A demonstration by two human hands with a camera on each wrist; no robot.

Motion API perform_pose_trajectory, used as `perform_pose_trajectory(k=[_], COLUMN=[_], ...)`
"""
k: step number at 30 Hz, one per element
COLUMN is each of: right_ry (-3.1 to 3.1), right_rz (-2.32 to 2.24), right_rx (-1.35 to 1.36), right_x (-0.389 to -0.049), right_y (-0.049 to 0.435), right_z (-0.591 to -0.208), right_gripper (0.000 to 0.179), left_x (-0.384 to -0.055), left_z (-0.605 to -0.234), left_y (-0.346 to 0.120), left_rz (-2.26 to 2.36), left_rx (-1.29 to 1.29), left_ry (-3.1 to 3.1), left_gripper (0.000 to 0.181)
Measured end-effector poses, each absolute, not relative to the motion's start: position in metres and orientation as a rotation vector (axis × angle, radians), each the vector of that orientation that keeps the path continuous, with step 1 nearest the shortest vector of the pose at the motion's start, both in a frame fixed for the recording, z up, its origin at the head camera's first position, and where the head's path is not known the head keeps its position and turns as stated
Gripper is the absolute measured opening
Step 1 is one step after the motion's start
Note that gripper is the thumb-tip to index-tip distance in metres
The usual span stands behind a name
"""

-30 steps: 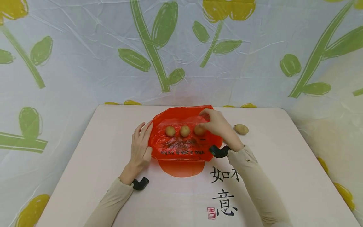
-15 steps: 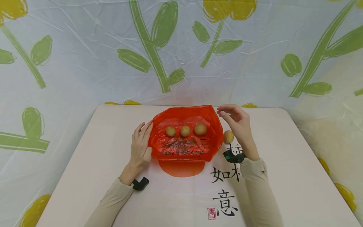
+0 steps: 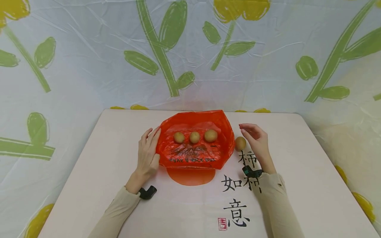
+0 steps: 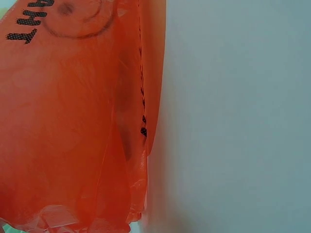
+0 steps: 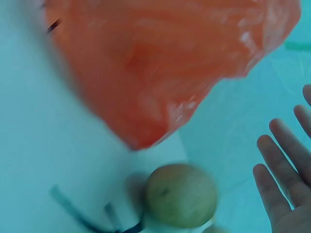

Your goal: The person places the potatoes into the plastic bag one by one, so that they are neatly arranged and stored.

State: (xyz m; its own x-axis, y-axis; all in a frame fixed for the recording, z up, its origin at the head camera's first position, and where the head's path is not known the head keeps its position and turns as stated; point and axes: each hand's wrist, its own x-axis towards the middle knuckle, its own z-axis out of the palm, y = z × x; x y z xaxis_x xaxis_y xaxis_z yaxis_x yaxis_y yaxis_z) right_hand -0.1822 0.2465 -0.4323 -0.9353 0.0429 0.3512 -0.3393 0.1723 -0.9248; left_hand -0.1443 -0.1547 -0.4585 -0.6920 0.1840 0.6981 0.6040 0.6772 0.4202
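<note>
A red plastic bag [image 3: 190, 155] with dark lettering lies spread, its mouth wide, and three potatoes [image 3: 194, 137] rest in a row on its inner sheet. Along the bag's left rim the left hand [image 3: 147, 153] lies with fairly straight fingers touching the plastic. The right hand [image 3: 259, 138], fingers relaxed and holding nothing, hovers right of the bag. Close by is another potato [image 3: 240, 143] on the table. The right wrist view has this potato [image 5: 181, 195] below the bag's corner [image 5: 141, 97], apart from the spread fingers [image 5: 279, 165]. Only the bag [image 4: 73, 126] and tabletop show in the left wrist view.
The pale table [image 3: 98, 172] carries black written characters [image 3: 236, 211] and a red seal mark [image 3: 222, 224]. An orange printed shape [image 3: 190, 177] shows under the bag's front edge. A flower-patterned sheet [image 3: 104, 66] hangs behind the table.
The right hand has let go of the rightmost potato in the bag and moved right, then lower. A potato beside the bag has come into view; the one farther right is now hidden.
</note>
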Motion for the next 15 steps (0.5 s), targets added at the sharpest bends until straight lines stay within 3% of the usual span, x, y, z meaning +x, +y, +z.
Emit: perform_pose_trajectory(k=[15], right_ry=[-2.387], right_rz=[1.75], right_rx=[0.262], right_x=[-0.176], right_y=[0.26], right_z=[-0.465], right_gripper=[0.033], left_x=[-0.144], left_z=[-0.462], left_y=[-0.154], left_rz=[-0.861], left_rx=[-0.6], left_ry=[-2.247], left_gripper=[0.075])
